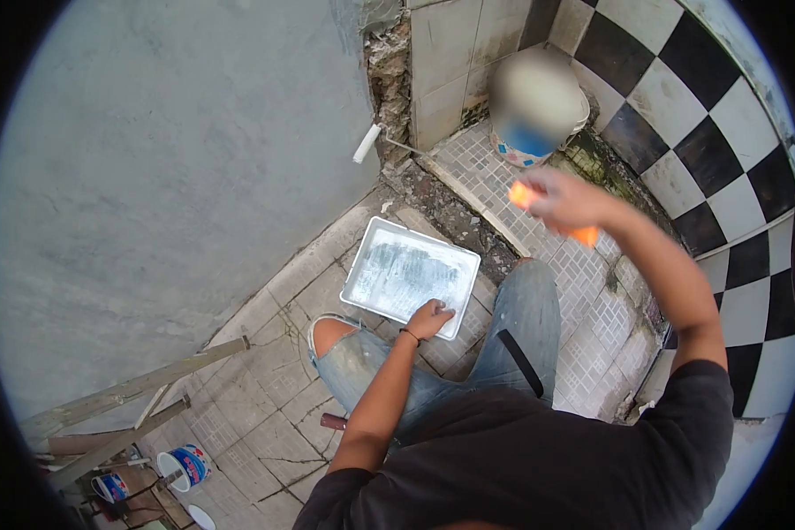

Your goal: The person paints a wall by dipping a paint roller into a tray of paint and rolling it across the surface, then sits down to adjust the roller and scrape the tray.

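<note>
Orange shows at both ends of our closed right hand (564,201); we find its fingers wrapped round an orange object (523,194), blurred and not identifiable, held above the tiled floor (274,380). Fingers of our left hand (428,320) are bent at the near edge of a white tray (359,261), close to its right corner; we cannot tell whether they grip the rim or merely rest there.

We record the tray on the floor in front of our knees, its inside coated with a whitish, streaked layer. Our jeans (526,309) are torn at the left knee. Just beside our left forearm, a brown handle (333,421) projects.

Beyond the tray, we note a white roller (367,143) near the broken end of a grey wall (177,168). Past our right hand stands a patterned bucket (512,156), its upper part blurred. Black and white tiles (671,97) line the wall at right. At lower left, we observe wooden lengths (150,387) and two blue-and-white tubs (191,465).
</note>
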### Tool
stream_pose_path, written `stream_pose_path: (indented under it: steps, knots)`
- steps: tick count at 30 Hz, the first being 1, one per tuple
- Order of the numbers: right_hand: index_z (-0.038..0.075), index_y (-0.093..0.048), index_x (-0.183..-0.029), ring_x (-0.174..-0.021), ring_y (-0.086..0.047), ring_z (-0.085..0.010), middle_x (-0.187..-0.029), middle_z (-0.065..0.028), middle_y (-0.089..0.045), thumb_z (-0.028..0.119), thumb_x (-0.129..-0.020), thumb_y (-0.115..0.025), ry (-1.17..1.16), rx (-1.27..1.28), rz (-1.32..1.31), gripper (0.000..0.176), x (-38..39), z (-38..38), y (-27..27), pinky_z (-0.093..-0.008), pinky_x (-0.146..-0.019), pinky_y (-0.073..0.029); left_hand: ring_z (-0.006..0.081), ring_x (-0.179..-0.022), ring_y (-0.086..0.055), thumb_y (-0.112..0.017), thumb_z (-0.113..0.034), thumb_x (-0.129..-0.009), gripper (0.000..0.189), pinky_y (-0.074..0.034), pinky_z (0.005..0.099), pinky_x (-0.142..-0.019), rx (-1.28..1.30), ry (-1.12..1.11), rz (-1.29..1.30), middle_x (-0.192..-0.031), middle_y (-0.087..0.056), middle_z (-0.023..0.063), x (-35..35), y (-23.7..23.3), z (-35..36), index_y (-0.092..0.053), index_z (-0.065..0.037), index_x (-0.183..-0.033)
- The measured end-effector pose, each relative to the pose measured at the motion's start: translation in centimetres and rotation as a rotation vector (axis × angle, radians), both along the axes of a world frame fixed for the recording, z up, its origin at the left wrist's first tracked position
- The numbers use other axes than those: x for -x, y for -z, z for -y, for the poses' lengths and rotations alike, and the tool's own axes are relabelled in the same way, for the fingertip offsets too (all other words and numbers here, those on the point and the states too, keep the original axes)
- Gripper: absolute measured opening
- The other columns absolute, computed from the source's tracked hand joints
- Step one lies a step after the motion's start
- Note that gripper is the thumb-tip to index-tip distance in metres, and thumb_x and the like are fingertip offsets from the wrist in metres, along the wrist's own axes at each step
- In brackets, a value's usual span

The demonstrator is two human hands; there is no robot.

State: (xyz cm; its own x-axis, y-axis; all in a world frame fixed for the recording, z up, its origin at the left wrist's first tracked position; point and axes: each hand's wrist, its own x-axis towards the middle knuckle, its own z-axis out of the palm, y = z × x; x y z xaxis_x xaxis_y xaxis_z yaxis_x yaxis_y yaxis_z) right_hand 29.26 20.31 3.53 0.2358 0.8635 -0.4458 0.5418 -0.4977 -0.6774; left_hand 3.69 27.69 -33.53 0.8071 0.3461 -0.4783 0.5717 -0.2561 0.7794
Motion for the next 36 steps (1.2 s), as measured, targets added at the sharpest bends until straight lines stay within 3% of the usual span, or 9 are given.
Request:
stream_pose_path:
  steps: [2, 4, 6, 12, 19, 21, 24, 26, 36]
  knots:
    - [0.001, -0.052, -0.113, -0.082, -0.063, -0.0308, -0.09, -0.0156, -0.061, 0.016, -0.079, -0.058, -0.127, -0.38, 0.462, 0.038, 1.2, 5.1, 3.7, -0.0383, -0.07, -0.052, 0.0191, -0.087, -0.063, -0.058, -0.045, -0.09, 0.056, -0.048, 0.03, -0.077, 0.475, -0.193, 0.196, -0.101, -0.066, 0.0106, -1.4, -1.3, -0.9, -0.054, 0.0, -0.121]
    - [0.001, -0.046, -0.125, -0.096, -0.059, -0.039, -0.103, -0.0219, -0.059, 0.008, -0.076, -0.059, 0.035, -0.311, 0.503, 0.051, 5.3, 8.3, 5.2, -0.0416, -0.083, -0.049, 0.0147, -0.092, -0.063, -0.053, -0.037, -0.094, 0.041, -0.048, 0.0281, -0.075, 0.523, -0.322, 0.26, -0.105, -0.065, 0.0086, -2.6, -6.7, -1.5, -0.057, -0.003, -0.116]
    - [0.001, -0.039, -0.132, -0.092, -0.059, -0.0418, -0.108, -0.0231, -0.055, 0.003, -0.075, -0.057, 0.19, -0.388, 0.439, 0.059, 8.2, 10.4, 9.3, -0.0442, -0.082, -0.049, 0.0176, -0.096, -0.063, -0.048, -0.041, -0.096, 0.045, -0.048, 0.0308, -0.08, 0.801, -0.447, 0.553, -0.111, -0.064, 0.0081, -4.2, -10.0, -2.9, -0.052, -0.005, -0.122]
    - [0.004, -0.045, -0.117, -0.086, -0.058, -0.0428, -0.113, -0.0221, -0.048, 0.004, -0.077, -0.06, 0.241, -0.478, 0.494, 0.043, 10.7, 9.8, 22.8, -0.0486, -0.072, -0.049, 0.0251, -0.098, -0.062, -0.037, -0.043, -0.099, 0.049, -0.049, 0.037, -0.084, 0.888, -0.516, 0.978, -0.114, -0.062, 0.0125, -9.4, -16.8, -8.3, -0.046, -0.004, -0.129]
    - [0.006, -0.051, -0.106, -0.082, -0.062, -0.0415, -0.093, -0.0223, -0.062, 0.022, -0.083, -0.065, 0.382, -0.292, 0.329, 0.032, 6.9, 5.0, 29.9, -0.0492, -0.067, -0.048, 0.0181, -0.067, -0.054, -0.034, -0.031, -0.1, 0.032, -0.048, 0.0362, -0.067, 0.765, -0.939, 0.79, -0.076, -0.053, 0.0028, -14.1, -11.6, -15.1, -0.053, -0.007, -0.107]
    - [0.007, -0.053, -0.101, -0.075, -0.063, -0.0415, -0.078, -0.0212, -0.064, 0.029, -0.084, -0.065, 0.382, -0.297, 0.356, 0.03, 6.7, 3.9, 32.1, -0.0492, -0.064, -0.049, 0.0177, -0.065, -0.053, -0.035, -0.03, -0.099, 0.029, -0.048, 0.0364, -0.064, 0.681, -0.987, 0.704, -0.075, -0.053, 0.0026, -15.2, -8.7, -16.1, -0.053, -0.007, -0.104]
    - [0.009, -0.055, -0.097, -0.075, -0.064, -0.0388, -0.079, -0.0185, -0.065, 0.028, -0.083, -0.065, 0.384, -0.243, 0.325, 0.026, 5.4, 1.9, 35.5, -0.0485, -0.063, -0.049, 0.0172, -0.059, -0.051, -0.037, -0.026, -0.099, 0.023, -0.047, 0.0367, -0.057, 0.568, -1.071, 0.569, -0.072, -0.051, 0.0024, -16.7, -7.1, -17.6, -0.051, -0.008, -0.095]
    - [0.009, -0.055, -0.098, -0.075, -0.064, -0.0388, -0.078, -0.0183, -0.065, 0.027, -0.083, -0.066, 0.405, -0.246, 0.299, 0.025, 4.9, 0.7, 35.5, -0.0489, -0.064, -0.049, 0.0172, -0.059, -0.05, -0.037, -0.023, -0.099, 0.02, -0.046, 0.0348, -0.055, 0.479, -0.946, 0.751, -0.071, -0.051, 0.0027, -16.6, -8.0, -17.9, -0.05, -0.008, -0.095]
    - [0.01, -0.055, -0.101, -0.075, -0.064, -0.0379, -0.077, -0.0168, -0.065, 0.023, -0.081, -0.067, 0.407, -0.2, 0.265, 0.026, 3.6, 0.3, 38.1, -0.0478, -0.064, -0.05, 0.0163, -0.064, -0.055, -0.036, -0.022, -0.101, 0.02, -0.055, 0.0397, -0.066, 0.49, -0.964, 0.577, -0.076, -0.053, 0.0039, -16.5, -7.0, -18.0, -0.049, -0.009, -0.096]
